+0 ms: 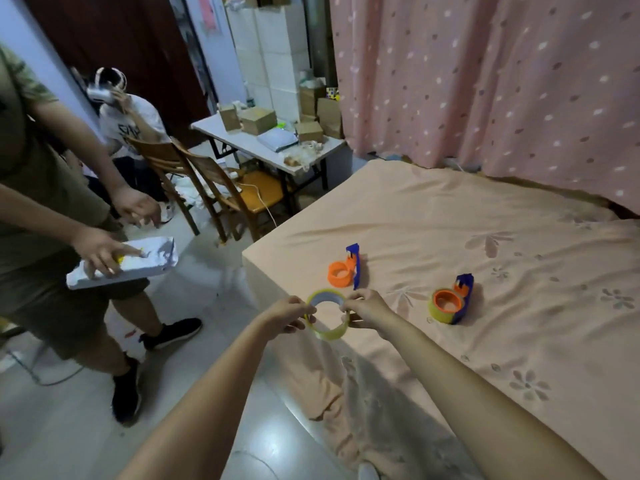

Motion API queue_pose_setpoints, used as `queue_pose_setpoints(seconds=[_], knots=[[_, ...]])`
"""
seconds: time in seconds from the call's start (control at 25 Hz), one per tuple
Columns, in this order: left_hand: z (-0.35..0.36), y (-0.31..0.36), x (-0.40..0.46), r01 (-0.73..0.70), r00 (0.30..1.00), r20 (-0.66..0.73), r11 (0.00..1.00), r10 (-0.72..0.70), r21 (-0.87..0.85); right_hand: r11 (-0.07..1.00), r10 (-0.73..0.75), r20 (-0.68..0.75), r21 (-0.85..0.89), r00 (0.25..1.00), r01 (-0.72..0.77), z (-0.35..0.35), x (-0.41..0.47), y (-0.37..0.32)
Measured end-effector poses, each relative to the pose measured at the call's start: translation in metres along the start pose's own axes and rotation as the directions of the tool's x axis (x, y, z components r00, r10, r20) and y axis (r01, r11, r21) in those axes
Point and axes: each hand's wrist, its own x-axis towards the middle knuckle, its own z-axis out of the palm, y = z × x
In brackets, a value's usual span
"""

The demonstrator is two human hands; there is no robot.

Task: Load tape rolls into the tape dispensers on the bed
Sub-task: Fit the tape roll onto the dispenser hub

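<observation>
Bed (485,216) (peach sheet): two dispensers (346,268) (452,301).

— Where is everything sitting around the bed (485,220)?

— You're holding the tape roll (327,315) over its near corner, left hand (289,315) on the roll's left, right hand (367,310) on its right. The empty dispenser (346,270) is lying on the bed just behind the roll.

— And the loaded dispenser (450,303)?

— It's sitting on the bed, right of the empty one. A person (52,202) is standing left of the bed.

Glossy tape roll (327,315), matt cloth bedsheet (450,230)
</observation>
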Motion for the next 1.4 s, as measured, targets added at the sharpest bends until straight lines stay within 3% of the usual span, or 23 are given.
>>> queue_pose_setpoints(seconds=[0.36,0.64,1.0,1.24,1.4], knots=[[-0.054,0.056,0.086,0.037,0.992,-0.12,0.998,-0.041,-0.041,0.999,0.023,0.06,0.023,0.998,-0.024,0.002,0.123,-0.058],[-0.077,0.083,0.149,0.082,0.994,-0.065,0.997,-0.082,-0.012,0.995,0.068,0.045,0.067,0.997,-0.071,-0.006,0.178,-0.078],[-0.099,0.138,0.276,-0.023,0.974,0.225,0.989,-0.011,0.144,0.982,0.159,-0.258,0.145,0.953,-0.124,-0.025,0.247,-0.098],[-0.108,0.139,0.331,-0.082,0.898,0.439,0.965,-0.038,0.251,0.964,0.258,-0.507,0.194,0.822,-0.183,0.008,0.262,-0.082],[-0.086,0.115,0.342,-0.098,0.86,0.505,0.951,-0.067,0.293,0.949,0.315,-0.592,0.188,0.741,-0.253,0.022,0.245,-0.059]])
